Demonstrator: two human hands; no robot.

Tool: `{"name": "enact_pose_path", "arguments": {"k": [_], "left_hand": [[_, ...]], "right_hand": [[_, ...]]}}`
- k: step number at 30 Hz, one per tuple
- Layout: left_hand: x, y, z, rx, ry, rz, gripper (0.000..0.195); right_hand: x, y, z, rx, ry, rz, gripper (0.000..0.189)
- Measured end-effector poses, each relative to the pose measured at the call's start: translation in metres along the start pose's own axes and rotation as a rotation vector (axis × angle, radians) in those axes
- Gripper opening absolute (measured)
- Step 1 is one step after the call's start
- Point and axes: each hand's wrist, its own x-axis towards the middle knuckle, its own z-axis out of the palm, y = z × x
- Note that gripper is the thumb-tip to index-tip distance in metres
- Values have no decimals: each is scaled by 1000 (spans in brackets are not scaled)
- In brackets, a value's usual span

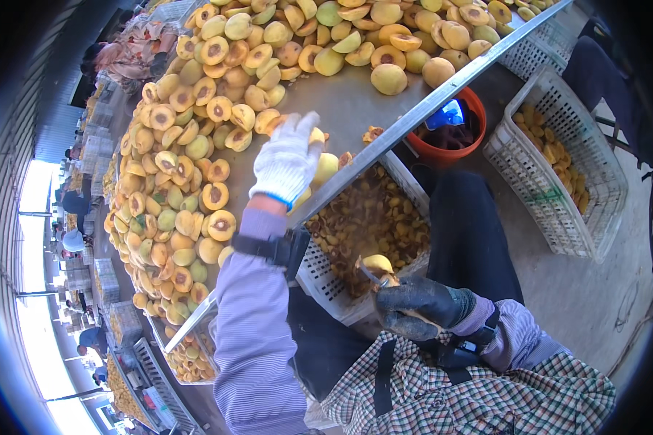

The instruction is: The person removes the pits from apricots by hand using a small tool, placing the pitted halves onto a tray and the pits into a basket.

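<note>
My left hand point(287, 157), in a white knit glove, is over the metal tabletop point(332, 103) with its fingers at some halved peaches point(266, 120). Blur and the glove hide whether it grips one. Lower down, my right hand point(419, 307) wears a dark coated glove and is closed around a tool with a curved metal blade point(371, 273), likely a pitting knife. A yellow piece of fruit point(378, 264) shows right by the blade, above a white plastic crate point(337, 304) of peach scraps point(370, 217). Whether that piece touches the blade, I cannot tell.
A large heap of halved peaches point(179, 206) covers much of the table. Its raised metal edge point(441, 98) runs between me and the heap. An orange bucket point(446, 155) holds a phone and cloth. Another white crate point(604, 179) contains peach pieces. Other people point(136, 49) work farther off.
</note>
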Motion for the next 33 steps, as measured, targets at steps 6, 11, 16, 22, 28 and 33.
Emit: {"name": "enact_pose_path", "arguments": {"k": [6, 11, 16, 22, 28, 33], "left_hand": [[14, -19, 9, 20, -366, -248, 52], [-8, -27, -11, -180, -299, -425, 59], [-56, -11, -19, -1658, 135, -489, 43], [-113, 68, -53, -1673, 185, -435, 49], [-131, 101, -38, -638, 60, -376, 42], [-146, 89, -22, -1556, 61, -614, 43]], "right_hand": [[-3, -5, 0, -16, 29, 3, 35], [-1, -6, 0, -90, 34, -8, 35], [-5, -7, 3, -312, 149, -54, 36], [-2, -10, 14, -596, 339, -7, 32], [5, 12, -1, -1012, 276, -408, 24], [4, 19, 2, -900, 317, -412, 24]]}}
